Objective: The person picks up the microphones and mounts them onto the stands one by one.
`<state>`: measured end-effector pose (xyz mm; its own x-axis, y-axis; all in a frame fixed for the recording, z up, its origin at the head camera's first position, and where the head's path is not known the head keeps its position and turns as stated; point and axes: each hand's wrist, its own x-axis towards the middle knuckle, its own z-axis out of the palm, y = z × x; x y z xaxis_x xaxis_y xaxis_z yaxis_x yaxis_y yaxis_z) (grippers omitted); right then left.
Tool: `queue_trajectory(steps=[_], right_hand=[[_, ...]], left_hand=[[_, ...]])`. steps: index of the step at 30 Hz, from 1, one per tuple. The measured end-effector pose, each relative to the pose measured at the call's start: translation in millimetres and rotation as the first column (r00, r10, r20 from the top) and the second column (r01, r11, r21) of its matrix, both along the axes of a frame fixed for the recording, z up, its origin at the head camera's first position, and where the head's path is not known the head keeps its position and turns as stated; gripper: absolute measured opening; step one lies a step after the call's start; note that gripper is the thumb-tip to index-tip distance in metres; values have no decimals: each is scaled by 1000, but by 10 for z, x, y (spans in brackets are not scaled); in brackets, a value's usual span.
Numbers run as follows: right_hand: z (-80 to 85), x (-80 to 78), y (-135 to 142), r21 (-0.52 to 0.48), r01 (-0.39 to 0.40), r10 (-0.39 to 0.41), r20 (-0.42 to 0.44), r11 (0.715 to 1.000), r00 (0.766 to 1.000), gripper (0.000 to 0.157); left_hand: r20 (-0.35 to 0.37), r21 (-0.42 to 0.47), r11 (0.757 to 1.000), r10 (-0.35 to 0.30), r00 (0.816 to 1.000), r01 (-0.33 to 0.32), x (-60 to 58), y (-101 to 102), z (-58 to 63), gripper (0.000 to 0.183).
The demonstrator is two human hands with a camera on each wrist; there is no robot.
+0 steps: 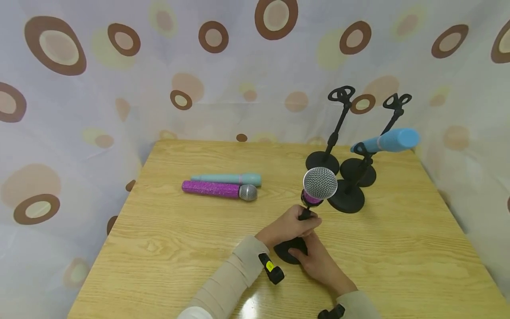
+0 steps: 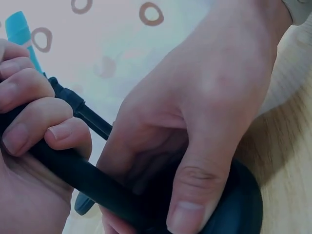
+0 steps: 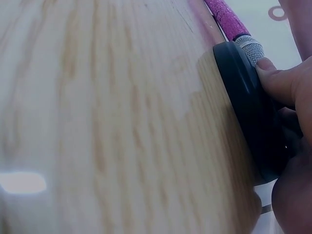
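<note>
My left hand (image 1: 287, 227) grips the black pole of a microphone stand (image 1: 304, 215), fingers curled round it in the left wrist view. A microphone (image 1: 320, 183) with a silver mesh head and purple body sits in the stand's clip, its head towards me. Lower down, my right hand (image 1: 320, 262) holds the round black base (image 1: 287, 252), thumb on top near the rim. In the right wrist view the base (image 3: 246, 107) is seen edge-on beside the wooden tabletop; whether it touches the wood I cannot tell.
A purple microphone (image 1: 211, 189) and a pale teal one (image 1: 227, 178) lie side by side, left of centre. At the back right stand several black stands, including one with an empty clip (image 1: 341, 94); a blue microphone (image 1: 392, 140) is held in one. A patterned curtain (image 1: 247, 66) surrounds the table.
</note>
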<state>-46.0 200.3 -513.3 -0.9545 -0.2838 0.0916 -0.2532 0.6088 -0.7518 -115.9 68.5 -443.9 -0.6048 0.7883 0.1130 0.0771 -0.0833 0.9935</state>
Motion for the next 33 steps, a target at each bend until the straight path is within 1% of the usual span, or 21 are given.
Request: queue_trajectory(steps=[2, 4, 6, 7, 8, 11, 13, 15, 17, 19, 20, 21, 22, 23, 24, 25, 26, 27, 29, 31, 33], right_hand=[[-15, 2, -9, 8, 1, -1, -5, 1000, 1000, 70], [-33, 9, -16, 14, 1, -1, -12, 1000, 1000, 74], [-53, 19, -26, 21, -1, 1, -20, 1000, 1000, 76], [-64, 25, -32, 24, -1, 1, -29, 1000, 1000, 75], [-73, 33, -38, 38, -1, 3, -40, 999, 999, 75], [-81, 54, -60, 81, 8, -2, -76, 997, 997, 76], [-81, 66, -68, 128, 29, -16, -105, 991, 994, 77], [-71, 74, -69, 178, 48, -26, -128, 983, 991, 79], [-59, 80, -63, 209, 62, -31, -149, 976, 988, 79], [-45, 93, -54, 244, 74, -33, -171, 967, 985, 78], [-45, 96, -52, 250, 81, -37, -174, 965, 984, 77], [-44, 101, -51, 260, 87, -42, -173, 962, 984, 76], [-44, 107, -50, 265, 91, -47, -168, 960, 985, 76], [-45, 113, -49, 268, 96, -54, -161, 959, 986, 75], [-46, 119, -50, 274, 100, -60, -151, 957, 987, 75], [-51, 120, -51, 275, 98, -60, -145, 956, 988, 74], [-60, 120, -52, 277, 96, -58, -140, 956, 988, 73], [-59, 124, -54, 279, 91, -54, -135, 956, 989, 72], [-58, 127, -54, 275, 80, -40, -146, 958, 988, 70], [-54, 126, -51, 285, 69, -25, -153, 956, 988, 70], [-22, 131, -41, 291, 70, -27, -147, 954, 989, 70]], left_hand=[[12, 15, 999, 34, 999, -34, 12, 5, -39, 33], [-14, 6, 995, 100, 995, -100, 42, 15, -98, 37], [-50, -19, 982, 188, 981, -189, 90, 26, -159, 39], [-82, -41, 970, 235, 969, -238, 122, 26, -187, 38], [-127, -60, 957, 274, 953, -283, 156, 21, -216, 37], [-254, -106, 909, 368, 895, -403, 259, -19, -278, 30], [-349, -119, 880, 397, 849, -461, 324, -68, -311, 27], [-434, -135, 852, 409, 803, -507, 378, -128, -339, 28], [-523, -169, 828, 385, 761, -535, 424, -193, -367, 30], [-644, -212, 796, 323, 694, -567, 466, -262, -392, 33], [-703, -226, 784, 279, 654, -577, 486, -295, -406, 34], [-765, -235, 773, 228, 603, -590, 509, -330, -422, 34], [-812, -236, 768, 180, 555, -595, 533, -361, -437, 36], [-856, -228, 765, 137, 498, -602, 555, -387, -454, 39], [-889, -222, 761, 98, 447, -609, 578, -406, -467, 41], [-910, -225, 753, 64, 409, -618, 600, -418, -483, 42], [-924, -233, 744, 31, 381, -626, 622, -425, -498, 44], [-928, -259, 725, -2, 373, -638, 643, -423, -507, 45], [-925, -318, 678, -70, 372, -663, 671, -401, -507, 47], [-914, -375, 631, -128, 386, -679, 688, -382, -498, 51], [-906, -406, 607, -169, 389, -683, 687, -366, -472, 53]])
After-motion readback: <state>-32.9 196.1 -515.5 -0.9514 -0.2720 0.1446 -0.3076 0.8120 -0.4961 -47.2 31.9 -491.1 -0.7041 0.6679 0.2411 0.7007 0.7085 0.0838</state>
